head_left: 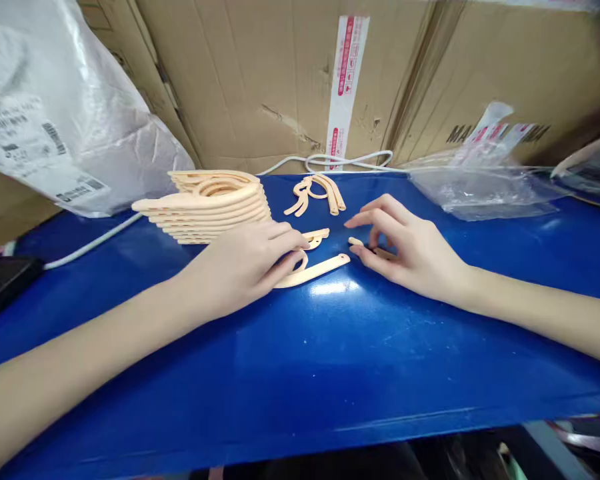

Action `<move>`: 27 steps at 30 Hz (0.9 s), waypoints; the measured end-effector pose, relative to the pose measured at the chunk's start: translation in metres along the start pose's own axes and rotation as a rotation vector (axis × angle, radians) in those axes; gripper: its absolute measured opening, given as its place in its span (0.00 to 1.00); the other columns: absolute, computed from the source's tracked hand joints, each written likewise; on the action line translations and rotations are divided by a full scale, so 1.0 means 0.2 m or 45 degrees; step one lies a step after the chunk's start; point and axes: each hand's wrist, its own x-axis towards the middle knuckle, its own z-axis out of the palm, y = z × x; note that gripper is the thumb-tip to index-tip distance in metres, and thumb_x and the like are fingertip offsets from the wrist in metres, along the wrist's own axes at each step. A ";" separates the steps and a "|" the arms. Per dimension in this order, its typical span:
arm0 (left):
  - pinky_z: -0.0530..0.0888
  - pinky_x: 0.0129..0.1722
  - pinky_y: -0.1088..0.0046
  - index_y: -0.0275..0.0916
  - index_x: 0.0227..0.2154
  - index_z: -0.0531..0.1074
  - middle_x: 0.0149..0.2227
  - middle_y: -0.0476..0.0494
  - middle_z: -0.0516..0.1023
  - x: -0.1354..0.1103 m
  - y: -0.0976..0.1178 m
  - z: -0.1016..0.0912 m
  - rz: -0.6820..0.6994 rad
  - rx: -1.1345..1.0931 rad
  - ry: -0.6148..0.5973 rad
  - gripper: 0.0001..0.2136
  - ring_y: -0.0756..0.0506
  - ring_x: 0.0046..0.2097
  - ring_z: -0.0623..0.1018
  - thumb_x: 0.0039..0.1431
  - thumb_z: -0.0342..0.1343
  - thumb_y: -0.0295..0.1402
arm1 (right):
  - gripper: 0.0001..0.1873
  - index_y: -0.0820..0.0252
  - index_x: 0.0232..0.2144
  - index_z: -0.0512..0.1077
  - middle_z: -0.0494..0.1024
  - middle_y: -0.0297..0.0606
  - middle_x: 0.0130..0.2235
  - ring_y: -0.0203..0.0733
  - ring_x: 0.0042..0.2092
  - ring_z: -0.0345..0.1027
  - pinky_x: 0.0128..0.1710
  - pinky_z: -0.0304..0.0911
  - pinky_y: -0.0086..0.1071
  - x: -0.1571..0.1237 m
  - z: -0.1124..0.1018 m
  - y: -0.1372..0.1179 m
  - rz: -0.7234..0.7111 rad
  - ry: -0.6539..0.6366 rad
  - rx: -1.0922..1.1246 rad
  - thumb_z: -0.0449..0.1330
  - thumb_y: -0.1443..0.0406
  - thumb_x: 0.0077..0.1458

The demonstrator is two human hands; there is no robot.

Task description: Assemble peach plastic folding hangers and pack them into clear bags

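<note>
My left hand (pixel 250 263) has its thumb and fingers pinched on a cream plastic hanger part (pixel 314 270) with a curved loop and a long arm reaching right. The grip covers part of it. Just behind lies another cream piece (pixel 317 236), partly hidden by the fingers. My right hand (pixel 405 243) rests low over the table, its thumb and curved fingers apart around a slim cream piece (pixel 356 241), mostly hidden by the hand. Beyond both hands lie some loose cream hanger parts (pixel 320 193). A tall stack of matching parts (pixel 215 210) stands behind my left wrist.
A blue tabletop (pixel 310 373) ends at a front edge below. Cardboard boxes (pixel 260 87) line the back, with a white cable (pixel 350 161) in front. A stuffed white plastic bag (pixel 80 120) leans at left, near a dark device (pixel 7 283). Clear plastic wrap (pixel 485 190) lies at right.
</note>
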 end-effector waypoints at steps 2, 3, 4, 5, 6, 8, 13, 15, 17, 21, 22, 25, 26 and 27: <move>0.74 0.48 0.58 0.31 0.45 0.74 0.47 0.36 0.78 0.00 0.03 0.00 0.025 0.000 0.056 0.14 0.38 0.50 0.77 0.70 0.46 0.33 | 0.10 0.62 0.40 0.71 0.74 0.38 0.41 0.34 0.30 0.68 0.28 0.57 0.30 0.00 0.00 -0.01 -0.062 0.008 -0.254 0.54 0.61 0.64; 0.73 0.50 0.58 0.31 0.46 0.73 0.49 0.35 0.77 0.00 0.05 0.00 0.032 -0.002 0.073 0.14 0.38 0.52 0.75 0.70 0.46 0.34 | 0.12 0.63 0.37 0.71 0.74 0.38 0.38 0.37 0.31 0.68 0.29 0.57 0.31 0.01 0.00 -0.02 -0.083 0.007 -0.368 0.53 0.60 0.65; 0.72 0.53 0.58 0.31 0.47 0.73 0.50 0.35 0.76 0.00 0.06 0.00 0.035 -0.005 0.083 0.14 0.38 0.54 0.74 0.70 0.46 0.34 | 0.13 0.62 0.35 0.71 0.74 0.38 0.35 0.39 0.32 0.69 0.30 0.56 0.33 0.01 -0.01 -0.03 -0.098 0.004 -0.473 0.52 0.59 0.65; 0.71 0.54 0.58 0.31 0.48 0.72 0.53 0.34 0.75 -0.01 0.07 0.01 0.037 -0.010 0.090 0.14 0.38 0.56 0.73 0.70 0.47 0.35 | 0.16 0.62 0.32 0.71 0.73 0.39 0.32 0.42 0.33 0.69 0.31 0.56 0.34 0.01 -0.01 -0.04 -0.110 0.000 -0.589 0.51 0.58 0.65; 0.70 0.56 0.59 0.31 0.49 0.72 0.54 0.33 0.74 -0.01 0.08 0.01 0.031 -0.016 0.085 0.15 0.39 0.58 0.72 0.70 0.47 0.35 | 0.18 0.62 0.30 0.70 0.73 0.39 0.30 0.44 0.34 0.69 0.32 0.55 0.36 0.01 -0.01 -0.05 -0.113 -0.009 -0.681 0.50 0.57 0.66; 0.69 0.58 0.60 0.31 0.52 0.71 0.58 0.34 0.71 -0.01 0.09 0.03 0.011 -0.034 0.045 0.15 0.40 0.60 0.70 0.70 0.48 0.34 | 0.20 0.61 0.27 0.69 0.72 0.39 0.28 0.45 0.33 0.69 0.33 0.54 0.37 0.01 -0.01 -0.06 -0.097 -0.038 -0.785 0.49 0.55 0.66; 0.66 0.61 0.60 0.34 0.51 0.70 0.61 0.35 0.67 -0.01 0.07 0.05 -0.039 -0.130 -0.059 0.13 0.41 0.62 0.67 0.69 0.49 0.34 | 0.19 0.61 0.27 0.68 0.72 0.38 0.28 0.43 0.31 0.67 0.33 0.55 0.36 0.03 0.00 -0.04 -0.091 -0.124 -0.680 0.50 0.57 0.66; 0.67 0.60 0.59 0.35 0.47 0.70 0.59 0.35 0.68 -0.01 0.06 0.05 -0.059 -0.158 -0.090 0.11 0.40 0.61 0.68 0.70 0.48 0.34 | 0.17 0.61 0.26 0.67 0.72 0.38 0.29 0.41 0.32 0.66 0.33 0.57 0.34 0.04 0.01 -0.02 -0.139 -0.184 -0.518 0.49 0.60 0.66; 0.67 0.59 0.58 0.35 0.43 0.69 0.58 0.35 0.69 -0.01 0.06 0.04 -0.068 -0.166 -0.128 0.09 0.40 0.60 0.69 0.70 0.47 0.34 | 0.16 0.61 0.26 0.66 0.72 0.39 0.30 0.40 0.33 0.65 0.33 0.58 0.33 0.05 0.01 -0.01 -0.172 -0.217 -0.365 0.49 0.62 0.65; 0.67 0.59 0.60 0.35 0.40 0.67 0.55 0.34 0.70 -0.01 0.05 0.04 -0.044 -0.176 -0.141 0.08 0.40 0.61 0.67 0.70 0.45 0.33 | 0.15 0.62 0.27 0.66 0.70 0.39 0.31 0.39 0.33 0.64 0.32 0.59 0.32 0.04 0.02 0.00 -0.176 -0.194 -0.244 0.50 0.63 0.66; 0.66 0.59 0.60 0.35 0.40 0.67 0.55 0.35 0.70 -0.02 0.05 0.05 -0.029 -0.180 -0.132 0.08 0.41 0.62 0.67 0.70 0.45 0.33 | 0.15 0.62 0.28 0.66 0.70 0.39 0.31 0.39 0.33 0.64 0.32 0.60 0.32 0.04 0.02 0.00 -0.183 -0.185 -0.236 0.50 0.63 0.66; 0.64 0.60 0.62 0.36 0.41 0.67 0.54 0.36 0.70 -0.03 0.04 0.06 0.013 -0.179 -0.107 0.08 0.42 0.63 0.64 0.70 0.44 0.32 | 0.14 0.63 0.31 0.67 0.71 0.40 0.33 0.40 0.34 0.65 0.34 0.62 0.32 0.04 0.03 0.00 -0.211 -0.151 -0.224 0.49 0.63 0.68; 0.64 0.61 0.63 0.36 0.41 0.67 0.53 0.36 0.70 -0.03 0.03 0.06 0.025 -0.174 -0.103 0.08 0.42 0.64 0.64 0.70 0.44 0.32 | 0.13 0.63 0.32 0.66 0.71 0.40 0.33 0.41 0.34 0.66 0.34 0.62 0.32 0.03 0.03 0.00 -0.220 -0.135 -0.212 0.48 0.64 0.68; 0.64 0.61 0.63 0.36 0.41 0.67 0.53 0.36 0.71 -0.03 0.03 0.07 0.035 -0.168 -0.104 0.08 0.43 0.64 0.63 0.70 0.44 0.32 | 0.13 0.62 0.32 0.65 0.71 0.40 0.33 0.40 0.34 0.67 0.34 0.62 0.32 0.03 0.03 0.00 -0.216 -0.119 -0.191 0.47 0.64 0.69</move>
